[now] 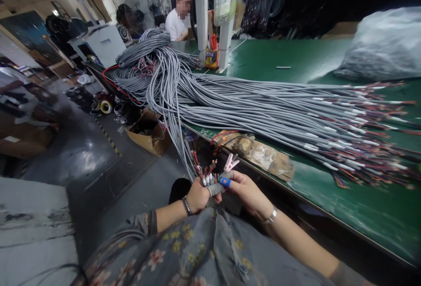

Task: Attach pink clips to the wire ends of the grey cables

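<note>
Lower centre: cable ends gripped in left hand; right hand curled alongside, pinch unclear. Grip best kept snug, coloured wires spread apart.

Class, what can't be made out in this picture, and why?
All in the head view:
- Number of thin grey round cables in the left hand: its fingers hide some.
- Individual strands of the multicoloured wire ends over the green bench: blurred.
- Contents of the whitish crumpled plastic bag: its film hides them; right edge crops it.
</note>
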`<state>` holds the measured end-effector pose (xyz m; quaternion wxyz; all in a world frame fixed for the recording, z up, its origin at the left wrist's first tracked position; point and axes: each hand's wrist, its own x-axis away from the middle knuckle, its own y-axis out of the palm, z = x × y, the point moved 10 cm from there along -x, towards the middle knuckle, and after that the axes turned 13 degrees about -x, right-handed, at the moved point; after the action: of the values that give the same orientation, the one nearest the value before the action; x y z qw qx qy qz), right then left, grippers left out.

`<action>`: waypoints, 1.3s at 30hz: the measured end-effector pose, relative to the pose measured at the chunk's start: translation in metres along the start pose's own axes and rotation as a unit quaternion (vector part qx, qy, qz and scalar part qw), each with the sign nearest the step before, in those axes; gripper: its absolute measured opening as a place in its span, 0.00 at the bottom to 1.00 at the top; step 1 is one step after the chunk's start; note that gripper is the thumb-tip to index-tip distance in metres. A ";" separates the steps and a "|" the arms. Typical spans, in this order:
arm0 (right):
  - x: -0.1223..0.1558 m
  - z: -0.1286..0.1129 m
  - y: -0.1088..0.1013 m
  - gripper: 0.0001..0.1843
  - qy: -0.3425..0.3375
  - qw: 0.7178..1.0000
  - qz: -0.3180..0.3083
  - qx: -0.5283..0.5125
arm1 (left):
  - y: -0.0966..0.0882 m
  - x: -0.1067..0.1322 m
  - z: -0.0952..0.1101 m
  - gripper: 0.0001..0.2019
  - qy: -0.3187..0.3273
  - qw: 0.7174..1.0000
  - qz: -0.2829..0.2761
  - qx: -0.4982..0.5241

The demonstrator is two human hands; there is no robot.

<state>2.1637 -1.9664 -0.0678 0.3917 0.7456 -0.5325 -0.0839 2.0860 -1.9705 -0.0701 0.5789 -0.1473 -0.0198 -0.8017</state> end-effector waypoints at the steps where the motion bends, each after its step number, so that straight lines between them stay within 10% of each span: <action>1: 0.000 0.002 -0.001 0.22 -0.001 1.000 0.004 -0.005 | -0.001 0.000 0.001 0.24 0.004 1.000 0.005 -0.004; 17: -0.017 0.014 -0.040 0.25 0.061 0.979 0.025 -0.194 | -0.002 -0.007 0.007 0.23 0.010 0.994 0.040 0.101; 23: -0.024 -0.029 -0.041 0.29 -0.145 0.985 0.089 -0.003 | 0.001 -0.012 0.012 0.18 -0.032 0.986 0.060 0.150; 29: 0.002 -0.056 -0.036 0.36 -0.287 0.914 0.163 0.235 | 0.004 -0.017 0.006 0.18 -0.046 0.984 0.057 0.160; 34: -0.021 -0.021 -0.029 0.34 -0.161 0.985 0.061 0.026 | 0.003 -0.016 0.006 0.19 -0.031 0.986 0.048 0.154; 39: -0.034 -0.007 -0.030 0.24 -0.090 0.984 0.007 -0.155 | 0.004 -0.015 0.015 0.21 -0.020 0.988 0.045 0.149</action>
<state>2.1756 -1.9300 -0.0933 0.4532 0.6620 -0.5511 -0.2294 2.0973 -1.9549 -0.0599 0.6296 -0.0761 -0.1433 -0.7597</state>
